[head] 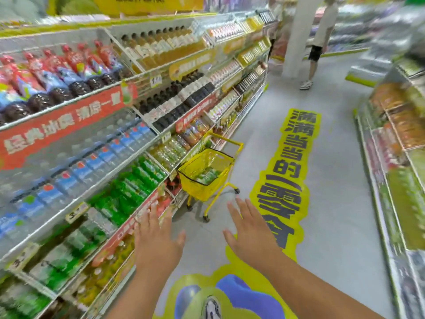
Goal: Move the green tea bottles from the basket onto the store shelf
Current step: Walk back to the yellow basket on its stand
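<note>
1. Both arms reach forward nearest the camera. The left hand [158, 240] and the right hand [249, 231] have their fingers spread and hold nothing. The left hand is just beside the edge of the lower shelving; whether it touches is unclear. The right hand hangs over the floor.
2. Largest in view is the store shelf [119, 166], running along the left of the aisle, its tiers packed with drinks. One row of green-labelled bottles [128, 192] sits just above and left of the left hand. Blur keeps me from saying whether these are the same tea.
3. Ahead on the grey floor, close against the shelving, stands the yellow basket [204, 180] on its wheeled frame, well apart from both hands.
4. Inside it lie the green tea bottles [207, 176], pale green shapes low in the basket; their number is too blurred to tell.
5. Judging from this, bottles remain to be moved, and neither hand has one, so a reach to the basket comes first.
</note>
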Available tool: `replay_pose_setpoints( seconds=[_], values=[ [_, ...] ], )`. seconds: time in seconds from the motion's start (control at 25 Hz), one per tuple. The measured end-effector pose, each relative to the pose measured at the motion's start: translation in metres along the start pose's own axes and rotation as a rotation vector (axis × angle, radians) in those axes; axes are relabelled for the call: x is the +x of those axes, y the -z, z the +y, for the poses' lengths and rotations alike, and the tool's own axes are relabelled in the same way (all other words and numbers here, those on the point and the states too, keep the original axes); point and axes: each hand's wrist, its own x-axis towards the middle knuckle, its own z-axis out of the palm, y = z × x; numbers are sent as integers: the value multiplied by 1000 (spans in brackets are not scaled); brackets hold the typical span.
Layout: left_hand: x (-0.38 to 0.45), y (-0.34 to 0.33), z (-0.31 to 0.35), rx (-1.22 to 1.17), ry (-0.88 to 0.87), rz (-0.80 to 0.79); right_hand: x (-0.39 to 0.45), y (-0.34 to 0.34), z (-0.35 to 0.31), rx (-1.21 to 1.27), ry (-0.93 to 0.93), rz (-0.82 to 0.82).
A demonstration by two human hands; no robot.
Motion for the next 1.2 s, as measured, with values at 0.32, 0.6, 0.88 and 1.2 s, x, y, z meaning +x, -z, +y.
replay_pose_setpoints(
  seconds=[0.32, 0.6, 0.88, 1.2],
  values=[
    [193, -26, 93, -86, -237, -11, 124, -21, 96, -15, -205, -41],
    [308, -38, 173, -44, -319, -58, 217, -25, 181, 9, -287, -87],
    [409, -76, 266, -49, -217, -75, 349, -78, 321, -97, -182, -189],
    [495, -109, 320, -93, 104, -65, 485, -97, 399, -3, 71, -269]
  ],
)
